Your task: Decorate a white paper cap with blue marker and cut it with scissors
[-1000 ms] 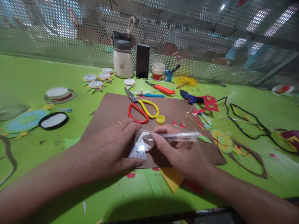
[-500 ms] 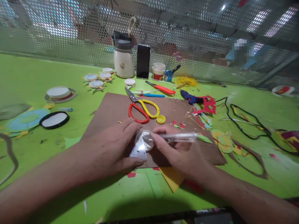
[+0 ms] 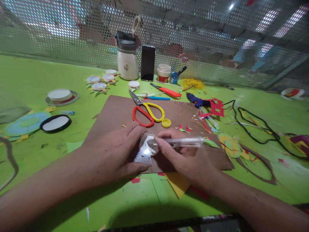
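My left hand (image 3: 116, 151) lies on a brown cardboard sheet (image 3: 116, 111), its fingers pressing down a small round white disc (image 3: 147, 149) and a scrap of printed paper under it. My right hand (image 3: 185, 159) pinches a clear pen (image 3: 178, 141), tip at the disc's right edge. Just beyond the hands lie red-and-yellow scissors (image 3: 146, 112) and a yellow bottle cap (image 3: 166, 122).
A white jug (image 3: 127, 59), black phone (image 3: 147, 62), paint pots (image 3: 163, 73), orange cutter (image 3: 167, 91), blue glue gun (image 3: 196, 100) with black cable (image 3: 256, 124) and paper scraps lie at the back and right. Lids and paper rings (image 3: 55, 124) sit left. A mesh screen (image 3: 72, 32) closes the far edge.
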{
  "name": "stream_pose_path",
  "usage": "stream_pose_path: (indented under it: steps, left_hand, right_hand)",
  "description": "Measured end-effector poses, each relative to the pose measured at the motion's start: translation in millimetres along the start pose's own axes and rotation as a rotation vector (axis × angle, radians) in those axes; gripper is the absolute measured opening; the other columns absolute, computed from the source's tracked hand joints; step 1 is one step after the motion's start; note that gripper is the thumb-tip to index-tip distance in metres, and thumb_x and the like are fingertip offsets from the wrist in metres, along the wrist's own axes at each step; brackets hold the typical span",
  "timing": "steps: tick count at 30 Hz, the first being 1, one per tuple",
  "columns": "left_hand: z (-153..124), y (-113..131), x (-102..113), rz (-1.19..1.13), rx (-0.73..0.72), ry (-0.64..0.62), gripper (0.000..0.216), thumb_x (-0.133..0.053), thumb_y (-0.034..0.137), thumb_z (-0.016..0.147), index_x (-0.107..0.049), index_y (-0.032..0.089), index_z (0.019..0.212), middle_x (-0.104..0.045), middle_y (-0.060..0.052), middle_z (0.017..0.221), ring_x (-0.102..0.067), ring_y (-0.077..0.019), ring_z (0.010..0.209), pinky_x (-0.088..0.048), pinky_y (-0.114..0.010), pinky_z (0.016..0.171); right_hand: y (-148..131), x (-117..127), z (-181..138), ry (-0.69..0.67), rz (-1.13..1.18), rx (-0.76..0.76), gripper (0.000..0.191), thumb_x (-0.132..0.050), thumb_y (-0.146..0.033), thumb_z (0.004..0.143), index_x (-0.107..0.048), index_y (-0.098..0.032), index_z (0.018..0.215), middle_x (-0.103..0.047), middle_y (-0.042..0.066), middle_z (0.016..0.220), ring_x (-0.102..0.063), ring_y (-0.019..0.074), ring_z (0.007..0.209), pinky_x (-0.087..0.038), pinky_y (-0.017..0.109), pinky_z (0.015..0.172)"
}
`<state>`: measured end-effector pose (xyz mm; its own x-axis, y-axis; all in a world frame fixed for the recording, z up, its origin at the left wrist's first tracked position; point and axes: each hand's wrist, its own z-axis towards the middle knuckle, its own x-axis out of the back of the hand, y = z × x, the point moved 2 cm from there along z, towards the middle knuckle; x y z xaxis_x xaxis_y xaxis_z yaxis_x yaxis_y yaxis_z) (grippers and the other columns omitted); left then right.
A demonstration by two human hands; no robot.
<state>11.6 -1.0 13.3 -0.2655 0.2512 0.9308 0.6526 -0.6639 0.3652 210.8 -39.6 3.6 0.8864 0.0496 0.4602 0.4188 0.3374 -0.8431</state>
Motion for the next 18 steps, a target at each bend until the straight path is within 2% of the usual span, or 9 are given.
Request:
stream_pose_path:
  steps: [3,11,14,18]
  left_hand:
    - [-1.2,-1.9,-1.9,0.001,-0.019,0.042,0.043,-0.066,0.048,0.085,-0.058,0.024,0.120,-0.066,-0.008,0.109,-0.064,-0.0292,0.096,-0.049,-0.040,0.079]
    - [0.1,-1.7,-1.5,-0.006,-0.016,0.036,0.044,-0.066,0.050,0.085,-0.058,0.024,0.119,-0.066,-0.008,0.108,-0.064,-0.0293,0.094,-0.049,-0.040,0.077]
    - [0.7,-0.5,-0.7,-0.006,0.002,0.005,0.044,-0.067,0.047,0.084,-0.059,0.022,0.118,-0.066,-0.009,0.110,-0.065,-0.0307,0.095,-0.048,-0.043,0.079]
    - [0.0,-1.3,-2.2,-0.001,-0.018,0.037,0.041,-0.066,0.047,0.085,-0.059,0.022,0.117,-0.065,-0.008,0.107,-0.064,-0.0300,0.094,-0.047,-0.041,0.077]
  right_hand:
    - [0.2,0.0,-0.3,-0.001,0.003,-0.007,0.012,-0.059,-0.026,0.096,-0.069,-0.022,0.093,-0.076,-0.004,0.081,-0.071,0.0112,0.073,-0.053,0.020,0.070]
    - [0.0,-1.8,-0.3,-0.017,0.066,-0.025,0.012,-0.058,-0.025,0.096,-0.068,-0.021,0.091,-0.074,-0.004,0.078,-0.069,0.0104,0.070,-0.053,0.018,0.066]
    - [1.0,-1.4,-0.1,-0.009,0.036,-0.015,0.012,-0.059,-0.026,0.096,-0.068,-0.022,0.091,-0.074,-0.004,0.079,-0.069,0.0112,0.072,-0.053,0.020,0.068]
    - [2.2,-1.3,-0.3,-0.007,0.010,-0.013,0.012,-0.059,-0.028,0.097,-0.069,-0.022,0.092,-0.075,-0.003,0.081,-0.070,0.0124,0.074,-0.053,0.022,0.071]
